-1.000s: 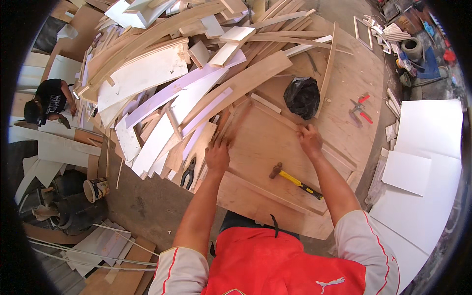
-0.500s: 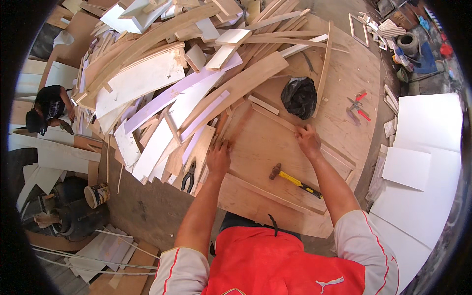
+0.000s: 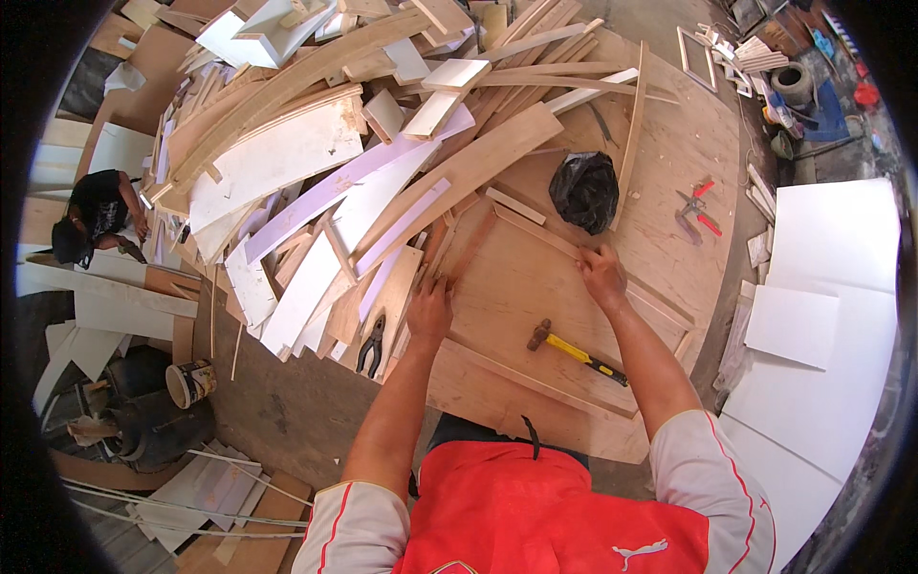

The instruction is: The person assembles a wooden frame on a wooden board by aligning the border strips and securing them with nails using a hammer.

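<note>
My left hand (image 3: 429, 308) rests on a thin wooden strip (image 3: 470, 244) that runs up along the left edge of a plywood panel (image 3: 521, 287) on the workbench. My right hand (image 3: 602, 275) presses on another thin strip (image 3: 545, 234) laid across the panel's far edge. Both hands lie flat with fingers on the wood. A hammer (image 3: 577, 351) with a yellow handle lies on the panel between my forearms. Black pliers (image 3: 371, 344) lie just left of my left wrist.
A big heap of wood offcuts and white boards (image 3: 316, 153) fills the bench's left and far side. A black plastic bag (image 3: 584, 190) and red-handled pliers (image 3: 696, 206) lie beyond. White sheets (image 3: 813, 325) are stacked at right. A person (image 3: 96, 215) crouches at left near a tin can (image 3: 191, 383).
Both hands have stayed on the strips with only slight shifts. The person at left has moved a little.
</note>
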Demonstrator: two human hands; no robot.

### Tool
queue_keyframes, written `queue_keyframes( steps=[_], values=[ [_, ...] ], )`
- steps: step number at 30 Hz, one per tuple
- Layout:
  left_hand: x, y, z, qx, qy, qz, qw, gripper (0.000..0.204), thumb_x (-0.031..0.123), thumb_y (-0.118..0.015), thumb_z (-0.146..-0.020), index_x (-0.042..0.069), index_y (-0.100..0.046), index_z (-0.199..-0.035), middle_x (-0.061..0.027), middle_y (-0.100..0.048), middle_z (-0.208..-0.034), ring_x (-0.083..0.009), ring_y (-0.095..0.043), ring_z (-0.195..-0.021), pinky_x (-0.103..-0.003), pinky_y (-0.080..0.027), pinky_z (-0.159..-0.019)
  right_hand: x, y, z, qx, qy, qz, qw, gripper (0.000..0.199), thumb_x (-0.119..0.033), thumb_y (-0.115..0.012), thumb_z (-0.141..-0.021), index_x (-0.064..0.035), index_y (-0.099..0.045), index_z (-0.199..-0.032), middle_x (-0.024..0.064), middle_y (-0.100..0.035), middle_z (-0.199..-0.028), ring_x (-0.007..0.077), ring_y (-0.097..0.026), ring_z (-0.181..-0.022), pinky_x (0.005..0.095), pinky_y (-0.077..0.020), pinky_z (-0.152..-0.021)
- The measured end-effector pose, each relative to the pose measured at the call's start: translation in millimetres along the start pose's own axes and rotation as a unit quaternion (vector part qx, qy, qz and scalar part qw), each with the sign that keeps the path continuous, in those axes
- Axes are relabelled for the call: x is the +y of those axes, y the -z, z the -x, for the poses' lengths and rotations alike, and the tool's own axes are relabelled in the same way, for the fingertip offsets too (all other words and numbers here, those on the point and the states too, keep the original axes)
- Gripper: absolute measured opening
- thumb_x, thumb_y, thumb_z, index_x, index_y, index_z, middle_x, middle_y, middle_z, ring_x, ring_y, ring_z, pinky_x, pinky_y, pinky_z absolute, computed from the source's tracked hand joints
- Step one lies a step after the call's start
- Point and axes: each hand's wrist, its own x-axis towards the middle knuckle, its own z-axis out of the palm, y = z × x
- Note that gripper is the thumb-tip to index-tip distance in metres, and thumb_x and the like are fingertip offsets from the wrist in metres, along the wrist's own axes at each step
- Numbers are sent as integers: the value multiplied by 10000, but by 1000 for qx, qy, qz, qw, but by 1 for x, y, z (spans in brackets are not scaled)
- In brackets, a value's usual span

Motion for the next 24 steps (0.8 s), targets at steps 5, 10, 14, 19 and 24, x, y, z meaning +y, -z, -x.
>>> queue_keyframes(
  steps=[5, 10, 14, 19, 24],
  values=[
    [-3, -1, 1, 11, -12, 9, 1000, 405, 166, -741, -946, 93, -698, -1343, -168, -678, -1279, -420, -666, -1160, -495, -585, -952, 0, 2, 1, 0, 6, 6, 1000, 308, -234, -817, -896, -163, -808, -1195, 120, -689, -1064, 340, -674, -1062, 465, -559, -909],
    [-1, -2, 2, 30, -22, -6, 999, 400, 158, -742, -942, 87, -703, -1334, -165, -682, -1292, -421, -663, -1171, -497, -580, -962, 3, 2, 2, -4, -7, -9, 1000, 237, -273, -786, -907, -214, -816, -1135, 136, -672, -1051, 368, -669, -1075, 502, -567, -901],
    [-1, -1, 1, 16, -5, 0, 1000, 404, 158, -739, -943, 85, -702, -1339, -165, -682, -1297, -419, -661, -1171, -495, -580, -963, 2, 3, 1, -7, -7, -10, 1000, 240, -270, -785, -907, -220, -813, -1140, 134, -674, -1057, 364, -671, -1077, 503, -566, -901],
    [0, 0, 0, 10, -1, 16, 1000, 397, 160, -729, -950, 85, -703, -1339, -168, -694, -1248, -423, -660, -1157, -498, -575, -960, 0, 5, 1, -5, -10, -12, 1000, 235, -259, -772, -915, -213, -810, -1143, 130, -678, -1063, 359, -671, -1087, 501, -566, -904],
    [2, 3, -2, 16, -13, 15, 1000, 385, 162, -723, -956, 76, -705, -1331, -172, -697, -1224, -419, -663, -1140, -497, -573, -950, 3, 3, 0, 3, -12, -20, 1000, 240, -260, -765, -920, -210, -813, -1149, 130, -682, -1069, 360, -671, -1087, 499, -568, -909]
  ],
)
